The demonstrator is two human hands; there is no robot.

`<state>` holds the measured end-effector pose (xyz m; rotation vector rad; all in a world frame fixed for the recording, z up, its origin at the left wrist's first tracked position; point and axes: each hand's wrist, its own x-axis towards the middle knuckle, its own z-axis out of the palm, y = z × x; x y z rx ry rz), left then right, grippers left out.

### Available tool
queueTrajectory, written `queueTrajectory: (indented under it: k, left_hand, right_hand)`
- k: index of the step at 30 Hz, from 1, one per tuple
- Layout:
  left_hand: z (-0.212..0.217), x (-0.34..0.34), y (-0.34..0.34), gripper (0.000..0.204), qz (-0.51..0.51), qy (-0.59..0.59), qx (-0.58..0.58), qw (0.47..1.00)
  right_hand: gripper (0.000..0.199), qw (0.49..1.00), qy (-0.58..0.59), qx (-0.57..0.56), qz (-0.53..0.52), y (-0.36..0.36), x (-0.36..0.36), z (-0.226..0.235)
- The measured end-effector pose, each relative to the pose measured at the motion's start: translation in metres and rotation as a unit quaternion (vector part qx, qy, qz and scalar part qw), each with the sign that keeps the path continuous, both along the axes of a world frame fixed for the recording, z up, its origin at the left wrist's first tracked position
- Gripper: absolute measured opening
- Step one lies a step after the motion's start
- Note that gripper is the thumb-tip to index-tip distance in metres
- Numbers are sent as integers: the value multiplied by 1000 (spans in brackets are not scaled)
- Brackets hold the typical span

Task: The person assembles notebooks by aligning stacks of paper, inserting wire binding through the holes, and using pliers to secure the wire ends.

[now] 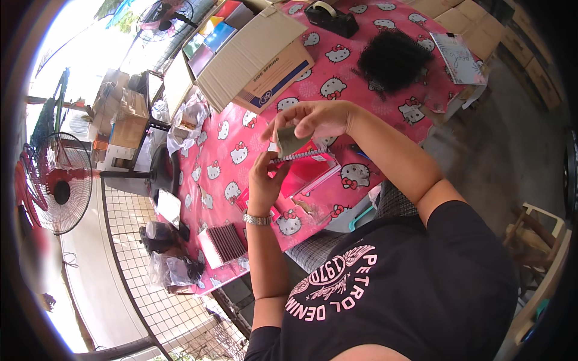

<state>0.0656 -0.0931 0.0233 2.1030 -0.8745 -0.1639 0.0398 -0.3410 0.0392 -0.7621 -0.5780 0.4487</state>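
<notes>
A pink notebook point(304, 175) with a spiral binding along its upper edge lies before me on the pink patterned tablecloth point(205, 171). My left hand point(264, 180), with a metal watch at the wrist, has its thumb and fingers closed at the left end of that spiral. Just above it, my right hand point(316, 119) curls around a small olive-grey block point(291, 141), held close over the spiral. What the block is cannot be made out. The right fingertips partly overlap the block, and the two hands nearly meet.
An open cardboard box point(259, 66) with colourful contents stands at the back. Beyond it is a black tape dispenser point(332, 19). A black bristly heap point(394, 60) and a light-covered notebook point(456, 59) lie far right. Stacked spiral notebooks point(223, 245) sit near left, beside a fan point(60, 183).
</notes>
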Motion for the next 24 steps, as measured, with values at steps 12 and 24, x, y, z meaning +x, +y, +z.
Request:
queueTrajectory:
  k: [12, 24]
  left_hand:
    - [-8, -17, -5, 13, 101, 69, -155, 980]
    - [-30, -24, 4, 17, 125, 54, -190, 972]
  right_hand:
    - [68, 480, -211, -677, -517, -66, -69, -155]
    - [61, 545, -221, -493, -641, 23, -151, -55]
